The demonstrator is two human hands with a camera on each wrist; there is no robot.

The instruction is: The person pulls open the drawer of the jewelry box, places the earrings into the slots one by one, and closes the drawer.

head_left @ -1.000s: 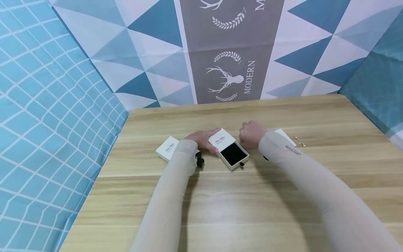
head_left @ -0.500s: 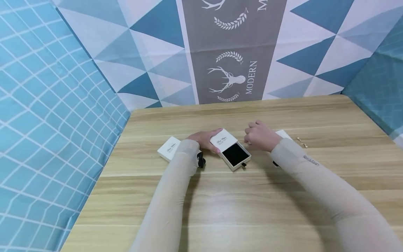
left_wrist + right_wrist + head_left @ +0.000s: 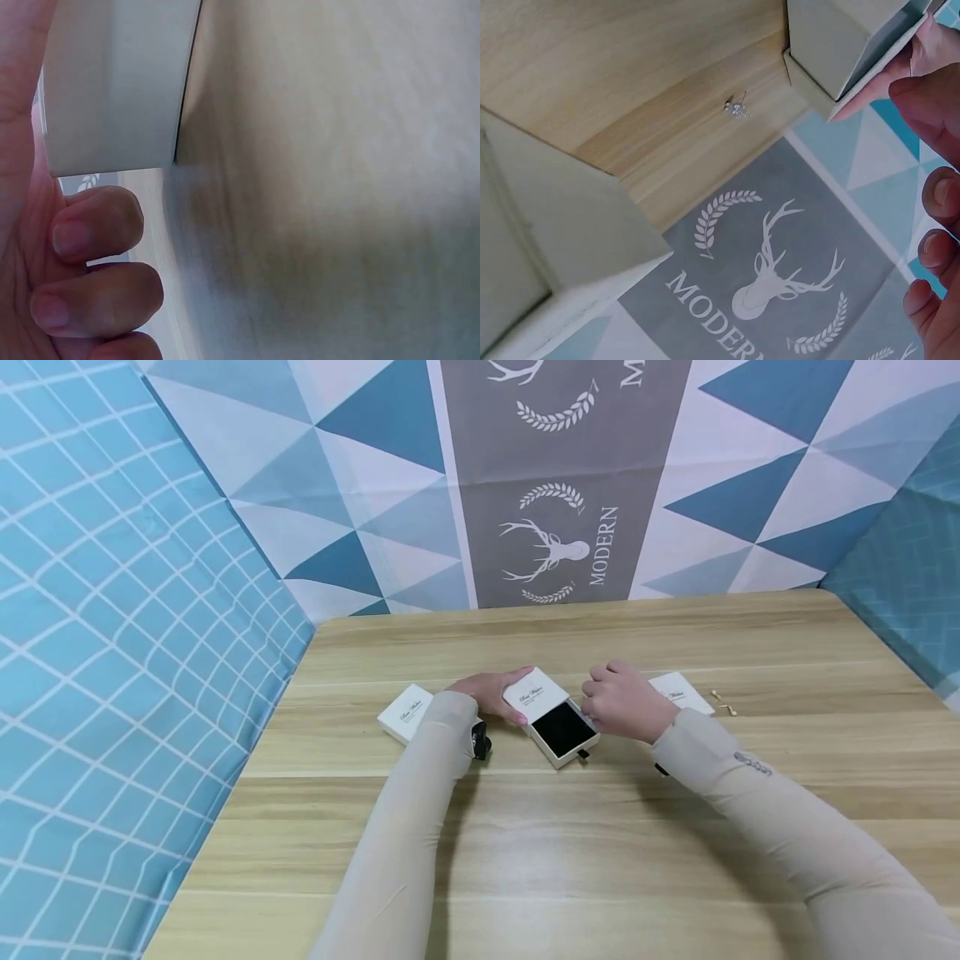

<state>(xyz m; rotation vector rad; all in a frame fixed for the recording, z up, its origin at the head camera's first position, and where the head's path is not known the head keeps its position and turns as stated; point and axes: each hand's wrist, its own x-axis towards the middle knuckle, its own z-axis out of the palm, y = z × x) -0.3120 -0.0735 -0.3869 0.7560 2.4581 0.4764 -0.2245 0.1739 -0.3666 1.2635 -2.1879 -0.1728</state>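
My left hand [image 3: 491,695] grips the sleeve of a small white drawer-style gift box [image 3: 534,693]. Its drawer [image 3: 564,729] is pulled out toward me, showing a black lining and a small dark tab. In the left wrist view the box's pale side [image 3: 112,86] lies against the hand, with fingertips [image 3: 97,300] curled below it. My right hand [image 3: 628,702] hovers beside the drawer's right edge, fingers loosely bent. Nothing shows in those fingers [image 3: 939,191] in the right wrist view. A tiny silver sparkling piece of jewelry [image 3: 736,106] lies on the wood between two boxes.
A second white box [image 3: 405,710] lies left of my left hand, partly behind the forearm. Another white box [image 3: 681,692] sits beyond my right wrist, with small gold-coloured pieces [image 3: 723,703] to its right. A patterned cloth backdrop [image 3: 555,485] rises behind the wooden table [image 3: 525,860].
My right hand has shifted right from the drawer's edge, then dipped lower beside it, uncovering more of the right box. My left hand and the open box keep their places; the whole view drifts slightly.
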